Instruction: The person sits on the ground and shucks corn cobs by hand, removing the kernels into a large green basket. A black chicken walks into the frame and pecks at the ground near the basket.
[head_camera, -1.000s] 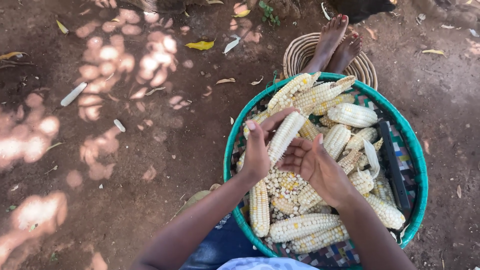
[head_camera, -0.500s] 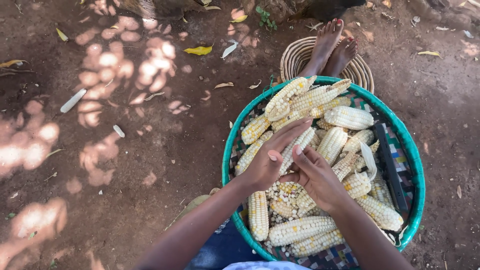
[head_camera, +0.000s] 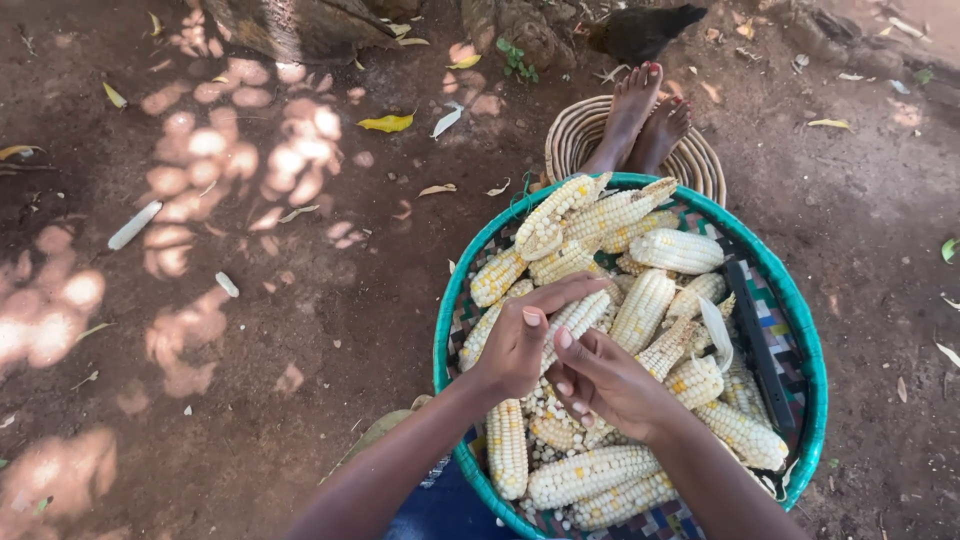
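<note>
So, both hands down lower now than a second ago, left hand (head_camera: 520, 345) and right hand (head_camera: 605, 385) gripped together around one maize cob (head_camera: 578, 318) over the green woven basket (head_camera: 800, 310), mid-shelling, loose kernels (head_camera: 545, 400) underneath.

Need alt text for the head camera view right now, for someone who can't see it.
Both hands, left hand and right hand, grip one corn cob over a green-rimmed woven basket full of cobs and loose kernels. Bare feet rest beyond it on a small woven mat.

Basket (head_camera: 452, 300) crowded (cobs (head_camera: 676, 250)); left ground (head_camera: 250, 330) open.
</note>
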